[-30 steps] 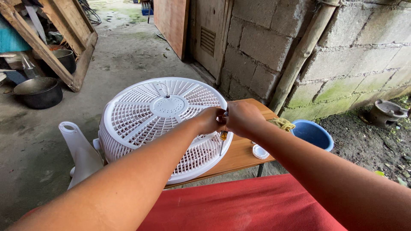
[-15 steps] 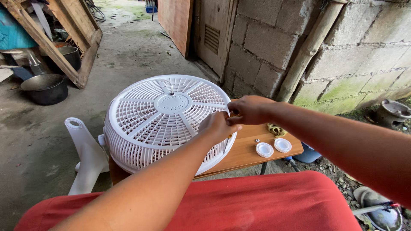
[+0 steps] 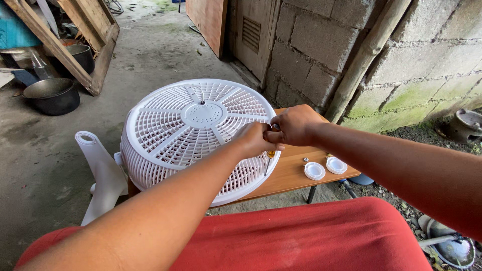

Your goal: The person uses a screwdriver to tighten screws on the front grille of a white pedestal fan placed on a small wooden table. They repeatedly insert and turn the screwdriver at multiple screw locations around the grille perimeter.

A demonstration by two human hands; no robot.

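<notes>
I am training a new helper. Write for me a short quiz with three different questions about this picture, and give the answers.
1. True or false: the white fan grille lies on the wooden table.
2. How many small round white caps lie on the table to the right of the grille?
3. Which is it? The screwdriver at the grille's rim is held by: A) the left hand alone, B) both hands together, C) no hand.

Key:
1. True.
2. Two.
3. B: the left hand and the right hand close around it together.
</notes>
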